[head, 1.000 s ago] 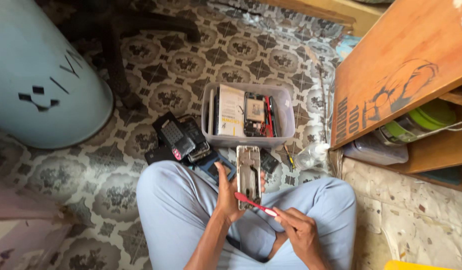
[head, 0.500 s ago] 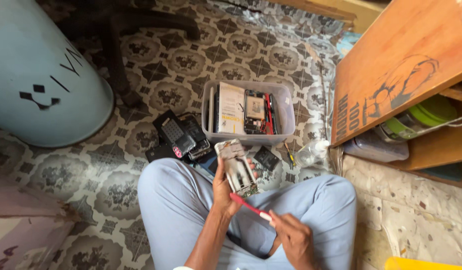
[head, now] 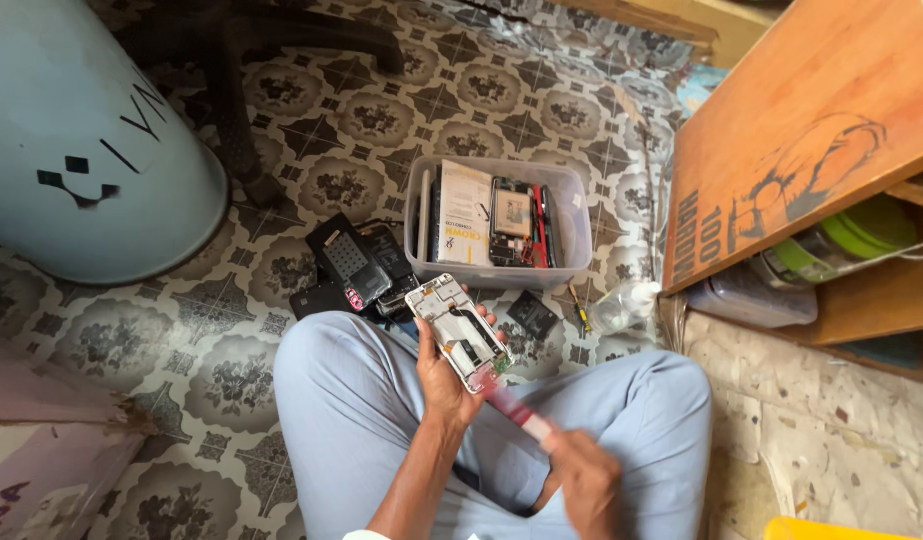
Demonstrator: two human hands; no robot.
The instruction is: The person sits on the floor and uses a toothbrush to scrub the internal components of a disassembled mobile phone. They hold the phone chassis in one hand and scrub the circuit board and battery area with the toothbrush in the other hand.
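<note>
I sit cross-legged on a patterned floor. My left hand holds an opened phone frame with its inner side up, tilted so its top leans left. My right hand, blurred, grips a red and white handled tool whose tip meets the lower end of the phone frame. Both hands are above my lap, between my knees in light blue trousers.
A clear plastic box of phone parts and a booklet stands on the floor ahead. Black devices lie left of it, a small screwdriver and dark parts to the right. A pale blue drum stands left, a wooden shelf right.
The phone frame has turned from upright to tilted left in my left hand. My right hand has brought the tool from below up against the frame's lower end.
</note>
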